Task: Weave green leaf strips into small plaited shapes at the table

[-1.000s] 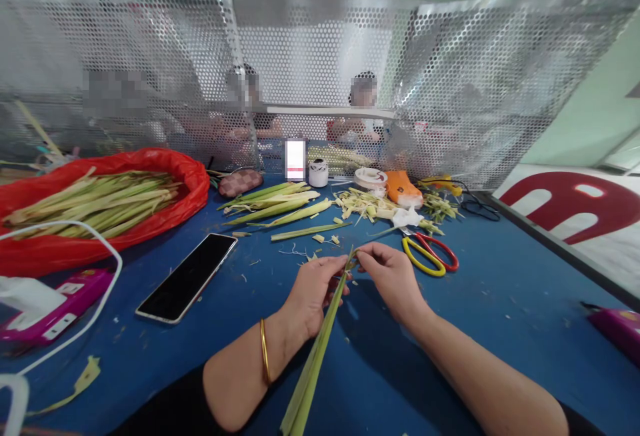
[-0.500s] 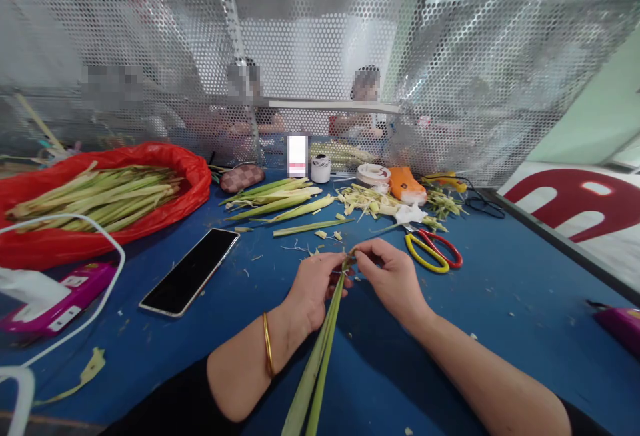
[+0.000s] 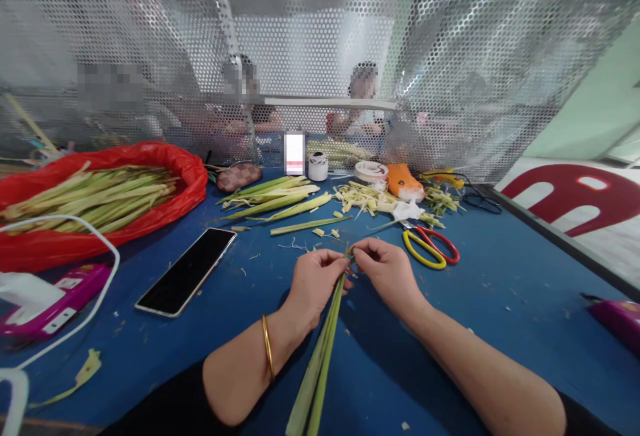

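Between my hands is a bundle of long green plant stalks (image 3: 325,346), its narrow end up at my fingers and its long leaves trailing toward me. My left hand (image 3: 315,286) is closed round the stalks just below their tip, a gold bangle on its wrist. At the tip, my right hand (image 3: 383,266) pinches with thumb and forefinger; the exact bit in that pinch is too small to make out. Right of my right hand lie scissors (image 3: 425,247) with yellow and red handles. Small stalk scraps (image 3: 320,232) are scattered just beyond my fingers.
A red bag (image 3: 193,186) of stalks stands at the left, near a phone (image 3: 187,273) and a purple power strip (image 3: 63,299) with a white cable. Loose stalks (image 3: 275,199), trimmings (image 3: 365,197) and a tape roll (image 3: 371,171) lie before a perforated metal screen (image 3: 320,29). People sit behind it.
My left thumb and fingers have moved slightly up over the stalk tip. My right hand stays pinched beside it. The whole view has shifted a little.
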A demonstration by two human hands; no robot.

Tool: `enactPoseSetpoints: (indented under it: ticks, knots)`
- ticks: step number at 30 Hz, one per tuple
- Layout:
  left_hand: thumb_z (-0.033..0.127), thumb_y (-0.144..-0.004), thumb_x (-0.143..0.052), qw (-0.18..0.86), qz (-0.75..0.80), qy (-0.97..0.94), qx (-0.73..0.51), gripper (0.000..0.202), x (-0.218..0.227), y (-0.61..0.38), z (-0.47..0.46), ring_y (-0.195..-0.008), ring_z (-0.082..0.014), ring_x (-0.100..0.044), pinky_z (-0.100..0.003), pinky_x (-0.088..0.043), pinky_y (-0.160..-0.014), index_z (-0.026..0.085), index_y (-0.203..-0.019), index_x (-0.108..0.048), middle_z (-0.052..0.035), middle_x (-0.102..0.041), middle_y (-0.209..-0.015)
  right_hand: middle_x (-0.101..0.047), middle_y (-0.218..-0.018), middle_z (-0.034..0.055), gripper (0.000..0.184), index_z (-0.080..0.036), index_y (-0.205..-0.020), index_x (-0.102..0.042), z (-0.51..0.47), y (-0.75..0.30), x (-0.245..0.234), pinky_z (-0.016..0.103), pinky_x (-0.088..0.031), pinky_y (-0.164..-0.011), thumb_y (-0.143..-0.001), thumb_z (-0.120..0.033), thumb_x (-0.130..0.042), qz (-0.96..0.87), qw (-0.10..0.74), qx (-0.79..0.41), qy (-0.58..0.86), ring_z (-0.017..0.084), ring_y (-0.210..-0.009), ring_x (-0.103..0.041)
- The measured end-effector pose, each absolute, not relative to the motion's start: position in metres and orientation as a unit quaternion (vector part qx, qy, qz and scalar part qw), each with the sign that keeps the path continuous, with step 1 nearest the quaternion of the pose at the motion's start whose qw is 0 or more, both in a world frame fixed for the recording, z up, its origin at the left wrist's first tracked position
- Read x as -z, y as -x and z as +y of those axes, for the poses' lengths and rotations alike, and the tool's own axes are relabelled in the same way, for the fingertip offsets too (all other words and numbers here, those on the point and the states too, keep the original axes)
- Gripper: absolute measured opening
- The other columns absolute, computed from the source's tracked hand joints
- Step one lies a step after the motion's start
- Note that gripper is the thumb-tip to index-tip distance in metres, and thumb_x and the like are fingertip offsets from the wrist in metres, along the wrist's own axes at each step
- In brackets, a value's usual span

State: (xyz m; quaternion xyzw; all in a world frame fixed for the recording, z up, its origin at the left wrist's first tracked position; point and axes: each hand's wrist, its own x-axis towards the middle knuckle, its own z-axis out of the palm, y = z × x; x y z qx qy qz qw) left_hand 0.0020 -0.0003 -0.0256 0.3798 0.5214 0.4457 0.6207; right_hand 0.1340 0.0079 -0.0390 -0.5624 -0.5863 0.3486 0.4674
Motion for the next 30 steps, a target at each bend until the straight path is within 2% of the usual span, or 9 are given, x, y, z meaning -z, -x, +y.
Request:
enactPoseSetpoints:
  ticks: [7, 12, 14, 19, 22, 25, 30]
  knots:
    - [0.016, -0.073, -0.068, 0.598, 0.550, -0.358, -0.460, 0.010, 0.024, -0.002, 0.005, -0.039, -0.0091, -0.054, -0.019, -0.041, -0.041, 0.014, -0.066, -0.060, -0.0020, -0.064, -0.054, -0.058, -0.056, -0.0014, 0.018, -0.018, -0.070, -0.067, 0.007, -0.132, 0.037, 0.026, -0.040, -0.056, -0.074, -0.033, -0.058, -0.573, 0.486, -0.361, 0.552, 0.014, -0.055, -0.051]
    - [0.018, -0.073, -0.067, 0.584, 0.540, -0.343, -0.500, 0.010, 0.024, -0.001, 0.008, -0.043, -0.0085, -0.055, -0.019, -0.043, -0.046, 0.013, -0.067, -0.061, -0.0011, -0.064, -0.056, -0.062, -0.067, -0.0003, 0.034, -0.017, -0.083, -0.066, 0.008, -0.129, 0.034, 0.027, -0.046, -0.060, -0.072, -0.049, -0.067, -0.478, 0.527, -0.481, 0.513, 0.013, -0.057, -0.056]
    - [0.019, -0.070, -0.069, 0.573, 0.532, -0.342, -0.521, 0.008, 0.026, 0.000, 0.008, -0.049, -0.0085, -0.057, -0.018, -0.044, -0.050, 0.013, -0.068, -0.064, -0.0010, -0.065, -0.058, -0.062, -0.067, 0.0003, 0.038, -0.016, -0.082, -0.064, 0.005, -0.127, 0.034, 0.025, -0.045, -0.059, -0.070, -0.052, -0.070, -0.456, 0.503, -0.530, 0.509, 0.012, -0.057, -0.056]
    - [0.020, -0.063, -0.073, 0.573, 0.498, -0.335, -0.558, 0.012, 0.030, -0.001, 0.006, -0.054, -0.0101, -0.057, -0.020, -0.045, -0.051, 0.013, -0.067, -0.065, -0.0019, -0.067, -0.064, -0.063, -0.065, 0.0007, 0.036, -0.014, -0.075, -0.065, -0.005, -0.119, 0.036, 0.023, -0.043, -0.058, -0.067, -0.048, -0.074, -0.475, 0.407, -0.608, 0.489, 0.010, -0.056, -0.056]
    - [0.021, -0.060, -0.075, 0.614, 0.488, -0.292, -0.548, 0.015, 0.028, -0.003, 0.004, -0.054, -0.0133, -0.060, -0.023, -0.047, -0.049, 0.013, -0.069, -0.065, -0.0044, -0.069, -0.067, -0.058, -0.057, -0.0016, 0.034, -0.014, -0.065, -0.063, -0.011, -0.114, 0.035, 0.023, -0.041, -0.055, -0.065, -0.047, -0.074, -0.460, 0.411, -0.621, 0.483, 0.009, -0.051, -0.052]
    - [0.016, -0.059, -0.074, 0.633, 0.489, -0.257, -0.542, 0.012, 0.026, -0.002, 0.005, -0.053, -0.0131, -0.060, -0.022, -0.047, -0.049, 0.012, -0.065, -0.064, -0.0052, -0.069, -0.063, -0.052, -0.050, -0.0039, 0.033, -0.016, -0.055, -0.058, -0.013, -0.112, 0.033, 0.023, -0.039, -0.054, -0.064, -0.044, -0.073, -0.478, 0.440, -0.596, 0.472, 0.008, -0.049, -0.046]
    - [0.013, -0.061, -0.073, 0.677, 0.479, -0.223, -0.512, 0.008, 0.025, 0.001, 0.006, -0.054, -0.0123, -0.060, -0.023, -0.048, -0.052, 0.011, -0.063, -0.066, -0.0063, -0.069, -0.065, -0.049, -0.048, -0.0032, 0.031, -0.017, -0.052, -0.056, -0.011, -0.114, 0.031, 0.024, -0.037, -0.053, -0.068, -0.040, -0.068, -0.526, 0.440, -0.563, 0.462, 0.010, -0.049, -0.043]
